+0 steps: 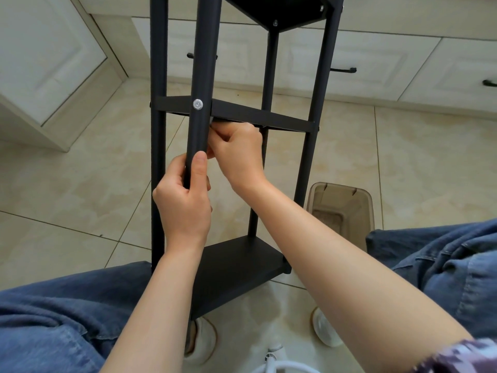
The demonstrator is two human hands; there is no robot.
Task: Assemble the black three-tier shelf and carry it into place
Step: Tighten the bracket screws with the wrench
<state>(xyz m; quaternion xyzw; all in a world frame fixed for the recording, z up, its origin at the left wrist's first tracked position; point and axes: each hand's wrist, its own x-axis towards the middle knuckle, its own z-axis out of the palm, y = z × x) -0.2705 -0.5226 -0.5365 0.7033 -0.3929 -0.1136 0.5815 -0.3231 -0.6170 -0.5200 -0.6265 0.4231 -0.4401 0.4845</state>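
Knees in soft, creased blue jeans [53, 319] frame the view, with pale rounded shoes [203, 337] between them. The black shelf [158, 184] stands upright on the floor between the knees.

Its matte, flat bottom board [236, 267] lies just below the wrists. The left hand [185, 203] wraps the nearest round post [204, 63], a smooth, finely grained tube. The fingers curl behind the post and the thumb presses flat on its front.

Just above and to the right of that grip, the right hand [239, 149] is curled up against the underside of the thin middle board [255, 115]. Its fingertips are bunched together, possibly pinching a small silvery part, though the post hides it. Directly above the left thumb, a round shiny screw [197, 104] sits in the post at the middle board's edge. Higher still, the top board [271, 9] shows its dark underside.

To the right of both hands, a translucent brownish plastic bin [341, 208] with rounded corners stands beside the shelf. Glossy beige marbled tiles cover the floor [67, 184]. Beyond it are cream panelled cabinets [363, 57] with slim black bar handles [344, 70].
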